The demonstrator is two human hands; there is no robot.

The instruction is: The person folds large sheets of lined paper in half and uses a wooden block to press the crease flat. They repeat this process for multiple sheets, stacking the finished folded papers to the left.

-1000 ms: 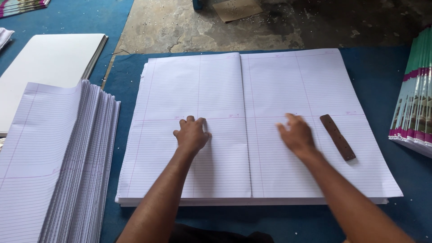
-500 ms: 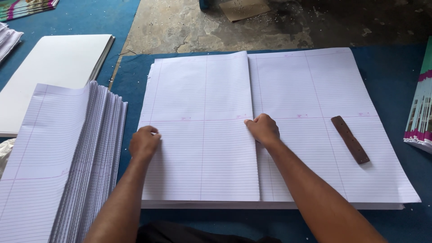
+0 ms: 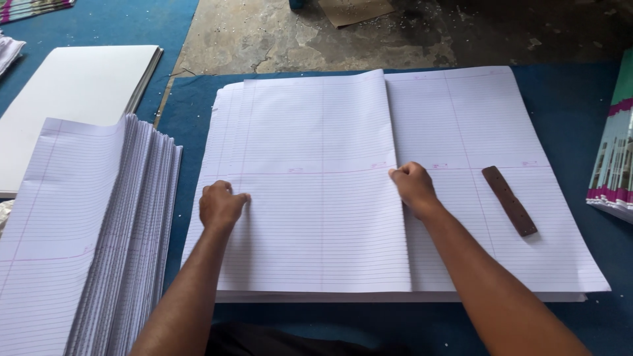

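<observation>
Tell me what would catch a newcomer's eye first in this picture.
The big stack of ruled sheets fills the middle of the blue mat, with the left hand and right hand pressing on a folded-over sheet on its left half. A brown strip lies on the paper to the right of the right hand. A fanned pile of folded sheets sits at the left.

Ruled sheet stack (image 3: 461,118) at centre, wooden strip (image 3: 508,200) lying on its right half; fanned folded sheets (image 3: 86,224) to its left, blank board (image 3: 72,99) behind those, book pile (image 3: 616,165) at right.
</observation>
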